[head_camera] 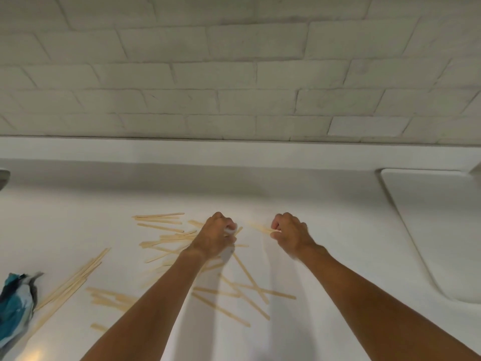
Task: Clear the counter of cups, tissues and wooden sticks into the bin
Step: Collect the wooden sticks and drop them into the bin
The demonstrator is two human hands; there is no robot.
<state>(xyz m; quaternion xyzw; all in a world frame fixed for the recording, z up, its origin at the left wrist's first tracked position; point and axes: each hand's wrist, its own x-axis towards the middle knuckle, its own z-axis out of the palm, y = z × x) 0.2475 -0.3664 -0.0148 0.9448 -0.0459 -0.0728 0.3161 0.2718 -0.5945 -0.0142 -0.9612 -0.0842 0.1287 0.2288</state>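
While both my forearms reach over the counter (325,204), each hand is closed in a fist near its middle. My left hand (214,237) has its fingers curled round a white wad (228,252). The wad is blurred, so I cannot tell whether it is tissue. My right hand (289,231) is near the left hand and not touching it. Its fingers are curled, pinching one stick (263,228). The long axis of that stick runs left and slightly toward the back edge, and its free end points at my left hand.

The loose sticks (169,239) lie flat on the left half and middle of the counter:
- The back group (158,218) has long axes parallel to the back edge.
- The pile under my left hand and wrist is mostly left-right, with some sticks crossing.
- The left bundle (75,277) lies on a diagonal, from the near left toward the far right.
- The near-middle group (244,295), between my forearms, holds crossed sticks, most angled toward the near right.
- A short cluster (112,298) lies left of my left forearm, roughly left-right.

A crumpled blue and white item (15,306) lies at the left edge, touching the near end of the left bundle. A recess (429,230) with a rounded rim takes the right end. Bare counter runs along the back edge and between my right arm and the recess.
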